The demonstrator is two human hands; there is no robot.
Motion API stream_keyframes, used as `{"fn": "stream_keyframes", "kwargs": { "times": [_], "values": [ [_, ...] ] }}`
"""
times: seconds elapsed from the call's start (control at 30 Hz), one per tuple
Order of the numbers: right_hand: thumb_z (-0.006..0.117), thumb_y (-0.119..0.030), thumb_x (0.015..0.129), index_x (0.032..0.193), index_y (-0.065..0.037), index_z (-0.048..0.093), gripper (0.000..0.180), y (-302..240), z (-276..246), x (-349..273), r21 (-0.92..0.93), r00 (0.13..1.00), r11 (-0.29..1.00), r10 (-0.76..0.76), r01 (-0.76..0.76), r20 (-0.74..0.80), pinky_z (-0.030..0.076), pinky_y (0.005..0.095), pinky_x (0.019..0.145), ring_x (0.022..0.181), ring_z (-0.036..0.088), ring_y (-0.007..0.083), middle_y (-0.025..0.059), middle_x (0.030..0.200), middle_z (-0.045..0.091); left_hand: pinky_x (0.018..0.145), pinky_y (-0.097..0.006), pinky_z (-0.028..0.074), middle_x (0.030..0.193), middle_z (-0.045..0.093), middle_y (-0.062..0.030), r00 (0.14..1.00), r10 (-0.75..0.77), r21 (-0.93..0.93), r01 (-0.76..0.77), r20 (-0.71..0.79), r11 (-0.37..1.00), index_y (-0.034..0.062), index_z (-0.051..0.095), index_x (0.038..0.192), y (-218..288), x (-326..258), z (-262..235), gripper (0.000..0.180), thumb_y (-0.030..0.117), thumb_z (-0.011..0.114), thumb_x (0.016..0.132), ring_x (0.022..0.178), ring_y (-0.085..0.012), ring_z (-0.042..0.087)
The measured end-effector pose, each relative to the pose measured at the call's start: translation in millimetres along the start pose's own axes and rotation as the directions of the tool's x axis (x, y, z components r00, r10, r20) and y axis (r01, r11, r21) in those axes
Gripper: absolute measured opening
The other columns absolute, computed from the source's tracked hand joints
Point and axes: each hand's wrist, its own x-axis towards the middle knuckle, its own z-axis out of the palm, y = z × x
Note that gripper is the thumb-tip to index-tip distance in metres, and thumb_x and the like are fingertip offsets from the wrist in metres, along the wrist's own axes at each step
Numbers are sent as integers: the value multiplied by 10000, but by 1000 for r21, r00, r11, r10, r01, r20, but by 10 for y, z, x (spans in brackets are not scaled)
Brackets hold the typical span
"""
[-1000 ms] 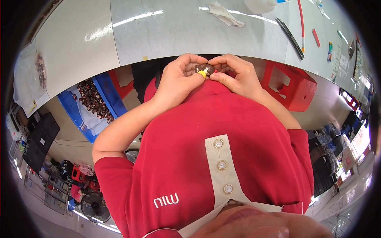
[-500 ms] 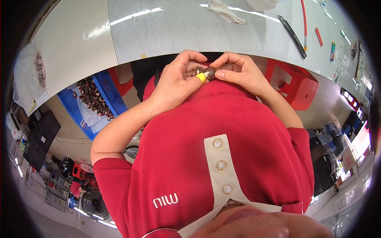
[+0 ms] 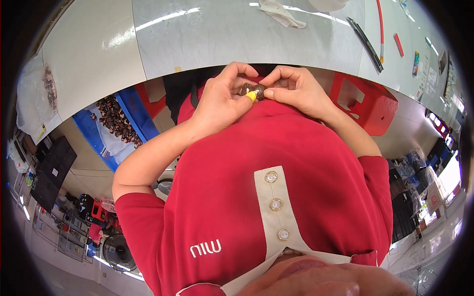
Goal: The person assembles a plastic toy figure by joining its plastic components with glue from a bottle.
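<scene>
Close to the table's front edge, both my hands meet over a small dark brown, rounded piece (image 3: 258,90) with pale markings. My left hand (image 3: 226,96) is closed on it, its thumb wrapped in a yellow cover (image 3: 252,95). From the other side my right hand (image 3: 294,89) pinches the piece's right end between thumb and forefinger. The piece is too small for me to tell its exact kind, and my fingers hide part of it.
A grey-white table (image 3: 207,44) spans the front, with a cloth (image 3: 281,14), black pen-like sticks (image 3: 365,44) and a red-handled brush (image 3: 381,29). A blue crate (image 3: 136,116) of small dark pieces stands lower left. A red stool (image 3: 368,103) is at right, a plastic bag (image 3: 34,96) far left.
The brown piece has turned slightly between my fingers, showing less of its pale marking. My right thumb and fingertips have shifted a little; both hands stay in nearly the same place.
</scene>
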Motion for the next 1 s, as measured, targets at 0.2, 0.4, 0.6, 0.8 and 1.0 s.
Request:
{"fn": "stream_keyframes", "kwargs": {
  "times": [0.2,0.4,0.6,0.8,1.0],
  "values": [
    [611,-75,856,998,20,599,171,1,-20,11,52,999,998,-37,37,-1,491,255,776,863,603,117,81,943,644,726,-221,489,992,650,-148,998,-52,-192,43,-43,980,-15,435,1160,72,5,6,388,-26,547,788,865,-118,622],
    [591,-65,886,1083,15,553,217,35,35,11,149,983,971,-186,185,-10,501,278,839,936,598,134,79,996,610,796,-250,512,1093,594,-139,996,-26,-405,-10,-84,914,-29,427,1194,159,2,-4,369,-13,577,858,924,-145,608],
    [586,-33,889,1085,12,529,208,6,127,-17,238,948,918,-306,318,-84,509,290,874,949,606,149,84,1021,594,858,-271,513,1113,554,-117,955,267,-286,-294,-130,912,-23,459,1183,30,24,2,323,-28,567,879,994,-154,593],
    [595,4,877,1061,0,527,196,47,174,42,72,881,888,-436,454,-183,506,280,860,953,608,146,73,1010,600,916,-297,466,1202,525,-134,904,353,-204,-403,-240,892,-1,433,1250,75,56,62,404,-31,584,877,1052,-167,554],
    [607,-23,880,1043,3,539,179,76,192,97,30,840,857,-497,515,-219,502,262,829,920,612,121,51,984,619,910,-284,492,1232,513,-126,898,423,-183,-439,-121,879,-7,420,1310,44,80,11,456,-58,546,875,1072,-160,567]
  ]
}}
